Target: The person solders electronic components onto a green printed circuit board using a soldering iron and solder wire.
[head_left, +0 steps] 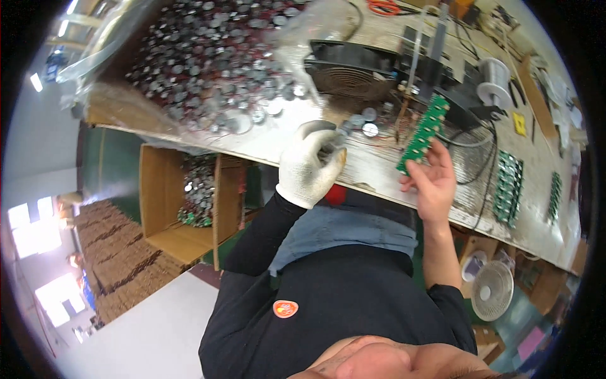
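My right hand [434,183], bare, grips the lower end of a long green circuit board strip [424,134], tilted up over the bench [372,165]. In a white glove, my left hand [309,165] is closed at the bench edge. Its thumb and fingers come together around something greyish that I cannot make out. Close by its fingertips lie several small round silver discs [370,129] with thin red wires. The top of the board strip reaches an upright soldering fixture [410,88] behind it.
A large pile of silver discs with red wires [208,63] covers the bench's left. A black fan [351,82] stands behind my left hand. To the right are a white wire spool [494,82] and stacked green boards [507,189]. An open cardboard box [165,202] sits below the bench.
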Demonstrator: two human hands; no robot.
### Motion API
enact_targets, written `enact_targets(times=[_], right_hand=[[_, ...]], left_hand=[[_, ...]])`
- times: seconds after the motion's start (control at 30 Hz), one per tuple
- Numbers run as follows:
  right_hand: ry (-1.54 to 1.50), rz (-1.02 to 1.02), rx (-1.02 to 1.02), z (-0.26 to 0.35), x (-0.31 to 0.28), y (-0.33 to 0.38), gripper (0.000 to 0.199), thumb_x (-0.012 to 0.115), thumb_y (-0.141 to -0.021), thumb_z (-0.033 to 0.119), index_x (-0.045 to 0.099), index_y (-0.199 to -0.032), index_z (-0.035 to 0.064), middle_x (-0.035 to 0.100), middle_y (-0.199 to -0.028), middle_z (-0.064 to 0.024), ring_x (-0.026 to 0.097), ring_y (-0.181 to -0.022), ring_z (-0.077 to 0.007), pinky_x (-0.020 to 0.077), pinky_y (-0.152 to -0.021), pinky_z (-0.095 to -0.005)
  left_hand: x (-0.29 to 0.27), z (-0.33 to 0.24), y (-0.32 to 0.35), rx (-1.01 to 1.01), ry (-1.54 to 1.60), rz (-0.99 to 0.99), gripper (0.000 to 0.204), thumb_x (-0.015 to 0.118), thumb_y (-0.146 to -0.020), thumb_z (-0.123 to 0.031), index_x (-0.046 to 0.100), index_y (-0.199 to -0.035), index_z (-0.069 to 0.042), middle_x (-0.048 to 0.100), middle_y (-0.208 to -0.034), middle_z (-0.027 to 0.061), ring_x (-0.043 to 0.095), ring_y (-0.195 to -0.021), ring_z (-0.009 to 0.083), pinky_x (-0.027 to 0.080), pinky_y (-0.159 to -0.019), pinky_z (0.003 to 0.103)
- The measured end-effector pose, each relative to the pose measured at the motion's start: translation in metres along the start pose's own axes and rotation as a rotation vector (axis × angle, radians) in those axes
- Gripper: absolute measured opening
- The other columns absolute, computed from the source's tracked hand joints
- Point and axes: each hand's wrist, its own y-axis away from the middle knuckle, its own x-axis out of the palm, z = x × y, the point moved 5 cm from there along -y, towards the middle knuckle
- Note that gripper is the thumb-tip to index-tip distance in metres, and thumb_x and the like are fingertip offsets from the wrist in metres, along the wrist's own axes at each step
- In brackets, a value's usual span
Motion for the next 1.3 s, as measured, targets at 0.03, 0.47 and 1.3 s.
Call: enact_targets(times=[0.03,0.47,1.3], right_hand=[[-0.007,-0.008,-0.006,-0.001,0.001,0.0,0.053,0.061,-0.083,-0.007,0.038,-0.13,-0.0019,0.056,-0.109,-0.0148,0.063,-0.064,-0.0159,0.0508,-0.049,-0.0239],[0.032,0.009,-0.048,0.0,0.006,-0.002,0.052,0.061,-0.083,-0.005,0.037,-0.129,-0.0052,0.056,-0.108,-0.0157,0.062,-0.063,-0.0148,0.0505,-0.048,-0.0226],[-0.017,0.059,-0.032,-0.002,0.008,0.001,0.056,0.061,-0.081,-0.009,0.036,-0.131,-0.0028,0.054,-0.111,-0.0152,0.063,-0.07,-0.0169,0.0511,-0.053,-0.0243]], left_hand=[[-0.014,0.003,0.001,0.0,-0.083,-0.078,0.022,0.07,-0.074,-0.002,0.061,-0.094,0.001,0.061,-0.101,0.0125,0.063,-0.074,0.0161,0.051,-0.065,0.026],[-0.083,0.036,-0.034,0.229,-0.808,0.078,0.016,0.064,-0.076,-0.012,0.069,-0.089,-0.018,0.058,-0.083,0.006,0.062,-0.07,0.025,0.05,-0.059,0.035],[-0.053,0.028,-0.022,-0.265,0.561,-0.214,0.025,0.067,-0.086,-0.007,0.063,-0.106,0.007,0.068,-0.089,0.0133,0.067,-0.075,0.0168,0.056,-0.067,0.027]])
